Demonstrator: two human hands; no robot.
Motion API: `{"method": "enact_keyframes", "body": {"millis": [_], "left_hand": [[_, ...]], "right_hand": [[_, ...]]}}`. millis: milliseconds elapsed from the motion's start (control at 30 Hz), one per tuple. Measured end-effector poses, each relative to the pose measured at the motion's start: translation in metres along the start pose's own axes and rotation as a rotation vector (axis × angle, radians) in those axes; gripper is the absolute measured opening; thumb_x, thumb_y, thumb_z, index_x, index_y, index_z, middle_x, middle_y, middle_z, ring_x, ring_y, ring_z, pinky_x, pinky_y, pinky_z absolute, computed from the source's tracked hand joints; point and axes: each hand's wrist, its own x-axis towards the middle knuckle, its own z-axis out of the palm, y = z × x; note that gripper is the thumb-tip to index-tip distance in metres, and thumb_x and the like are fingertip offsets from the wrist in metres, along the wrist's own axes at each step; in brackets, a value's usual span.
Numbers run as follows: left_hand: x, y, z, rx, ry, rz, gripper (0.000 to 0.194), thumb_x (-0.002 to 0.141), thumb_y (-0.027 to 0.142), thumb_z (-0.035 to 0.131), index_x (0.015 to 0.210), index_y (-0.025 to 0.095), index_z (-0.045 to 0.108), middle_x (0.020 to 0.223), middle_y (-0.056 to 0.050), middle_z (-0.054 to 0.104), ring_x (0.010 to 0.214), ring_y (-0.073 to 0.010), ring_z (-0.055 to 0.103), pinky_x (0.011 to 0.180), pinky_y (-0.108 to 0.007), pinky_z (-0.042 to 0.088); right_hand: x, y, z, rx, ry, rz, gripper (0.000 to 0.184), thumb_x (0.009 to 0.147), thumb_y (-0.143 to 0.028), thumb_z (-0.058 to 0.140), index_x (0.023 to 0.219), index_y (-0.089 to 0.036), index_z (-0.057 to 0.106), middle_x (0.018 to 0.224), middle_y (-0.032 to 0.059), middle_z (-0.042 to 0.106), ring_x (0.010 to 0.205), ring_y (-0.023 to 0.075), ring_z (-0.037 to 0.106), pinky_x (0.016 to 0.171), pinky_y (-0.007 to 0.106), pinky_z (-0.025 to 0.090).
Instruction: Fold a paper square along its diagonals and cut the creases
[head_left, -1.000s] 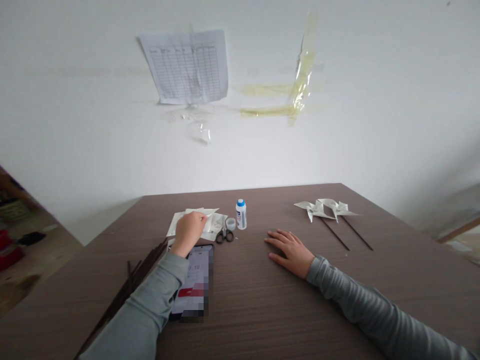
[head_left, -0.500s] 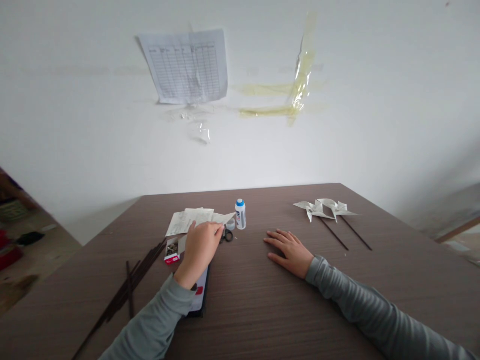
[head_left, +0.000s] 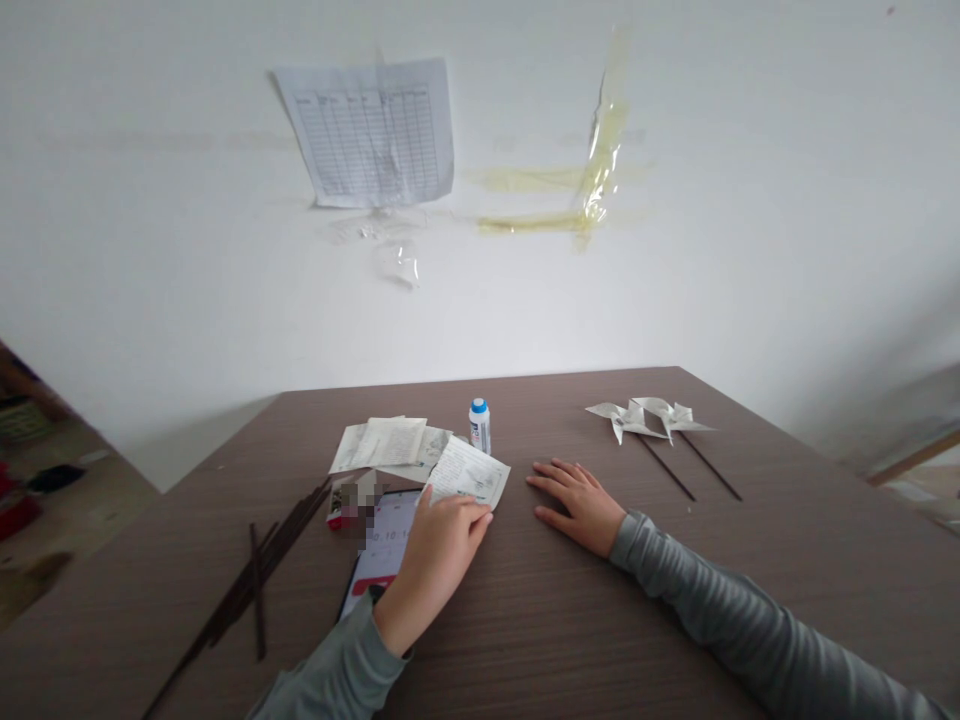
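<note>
My left hand (head_left: 439,565) lies at the lower edge of a printed paper sheet (head_left: 466,472), gripping it with the fingers on top. That sheet covers the spot where the scissors lay, so they are hidden. Under the hand's wrist side lies a smartphone (head_left: 379,550) with a lit screen. My right hand (head_left: 577,508) rests flat and empty on the table, its fingers spread. A white glue bottle with a blue cap (head_left: 480,426) stands just beyond the held sheet. Loose paper sheets (head_left: 382,443) lie to the left of the bottle.
Two white paper pinwheels on dark sticks (head_left: 646,420) lie at the far right of the brown wood-grain table (head_left: 600,620). Several dark sticks (head_left: 259,590) lie at the left, near a small red-and-white box (head_left: 342,510). A wall with a taped grid sheet (head_left: 367,133) rises behind the table.
My left hand has moved right and toward me, bringing the printed sheet over the scissors and uncovering more of the phone. My right hand has not moved.
</note>
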Motion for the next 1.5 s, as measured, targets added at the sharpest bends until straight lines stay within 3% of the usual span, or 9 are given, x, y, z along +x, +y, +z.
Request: {"method": "enact_keyframes", "body": {"millis": [133, 267, 433, 600, 767, 867, 1133, 1367, 1500], "left_hand": [[-0.001, 0.000, 0.012, 0.003, 0.009, 0.008, 0.039, 0.128, 0.030, 0.066, 0.131, 0.041, 0.103, 0.153, -0.003, 0.099, 0.152, -0.0382, 0.089, 0.153, -0.066, 0.052], [0.000, -0.008, 0.025, 0.070, 0.085, -0.003, 0.044, 0.127, 0.031, 0.062, 0.154, 0.036, 0.097, 0.177, -0.010, 0.087, 0.172, -0.0416, 0.078, 0.155, -0.065, 0.053], [-0.002, -0.014, 0.043, 0.155, 0.097, 0.010, 0.051, 0.123, 0.029, 0.069, 0.170, 0.025, 0.088, 0.189, -0.020, 0.077, 0.181, -0.0491, 0.069, 0.153, -0.074, 0.055], [-0.004, -0.009, 0.055, 0.107, 0.063, 0.072, 0.058, 0.122, 0.030, 0.066, 0.177, 0.027, 0.083, 0.195, -0.018, 0.072, 0.183, -0.0480, 0.068, 0.154, -0.071, 0.056], [-0.002, -0.003, 0.066, 0.057, 0.062, 0.117, 0.067, 0.118, 0.034, 0.077, 0.184, 0.037, 0.079, 0.196, -0.008, 0.072, 0.183, -0.0441, 0.068, 0.154, -0.058, 0.059], [-0.003, 0.001, 0.067, 0.028, 0.056, 0.094, 0.067, 0.117, 0.038, 0.079, 0.184, 0.037, 0.080, 0.196, -0.008, 0.072, 0.184, -0.0450, 0.066, 0.153, -0.051, 0.060], [-0.008, -0.001, 0.052, 0.070, -0.029, 0.070, 0.079, 0.122, 0.050, 0.063, 0.194, 0.019, 0.067, 0.208, -0.019, 0.053, 0.196, -0.0535, 0.045, 0.161, -0.069, 0.045], [-0.008, -0.007, 0.047, 0.052, -0.020, 0.015, 0.087, 0.117, 0.051, 0.071, 0.196, 0.016, 0.063, 0.206, -0.029, 0.053, 0.197, -0.0576, 0.042, 0.157, -0.085, 0.044], [-0.006, -0.006, 0.047, 0.055, -0.027, -0.027, 0.090, 0.114, 0.057, 0.075, 0.194, 0.018, 0.064, 0.207, -0.028, 0.052, 0.198, -0.0560, 0.039, 0.160, -0.079, 0.041]], "right_hand": [[0.003, 0.007, 0.006, -0.015, -0.002, 0.000, 0.064, 0.123, -0.055, 0.076, 0.186, -0.039, 0.077, 0.201, 0.0107, 0.065, 0.193, 0.0487, 0.051, 0.160, 0.082, 0.037], [0.006, 0.010, 0.006, 0.005, -0.009, -0.007, 0.064, 0.122, -0.054, 0.076, 0.184, -0.038, 0.079, 0.201, 0.0101, 0.066, 0.193, 0.0496, 0.052, 0.159, 0.084, 0.037], [0.005, 0.008, 0.000, 0.046, 0.049, 0.011, 0.058, 0.124, -0.045, 0.069, 0.179, -0.034, 0.084, 0.195, 0.0115, 0.072, 0.189, 0.0480, 0.058, 0.160, 0.074, 0.043], [0.004, -0.003, -0.005, 0.136, 0.148, -0.111, 0.065, 0.125, -0.045, 0.066, 0.187, -0.029, 0.076, 0.201, 0.0149, 0.065, 0.189, 0.0461, 0.059, 0.160, 0.071, 0.045], [0.007, -0.024, 0.009, 0.099, 0.048, -0.164, 0.076, 0.123, -0.041, 0.071, 0.197, -0.027, 0.065, 0.208, 0.0125, 0.054, 0.195, 0.0472, 0.050, 0.161, 0.064, 0.043], [0.007, -0.033, 0.013, 0.077, -0.060, -0.187, 0.076, 0.123, -0.038, 0.067, 0.198, -0.026, 0.064, 0.207, 0.0127, 0.055, 0.194, 0.0441, 0.051, 0.162, 0.064, 0.040], [0.001, -0.033, 0.009, 0.036, -0.040, -0.095, 0.073, 0.121, -0.044, 0.069, 0.194, -0.042, 0.068, 0.203, 0.0017, 0.058, 0.193, 0.0456, 0.053, 0.165, 0.067, 0.030], [0.004, -0.019, 0.008, -0.086, -0.028, 0.050, 0.082, 0.121, -0.058, 0.081, 0.199, -0.040, 0.062, 0.212, 0.0119, 0.046, 0.198, 0.0542, 0.040, 0.161, 0.081, 0.032], [0.003, -0.010, -0.006, -0.147, -0.089, 0.115, 0.088, 0.123, -0.067, 0.077, 0.203, -0.039, 0.053, 0.215, 0.0138, 0.037, 0.200, 0.0540, 0.035, 0.160, 0.087, 0.030]]}}
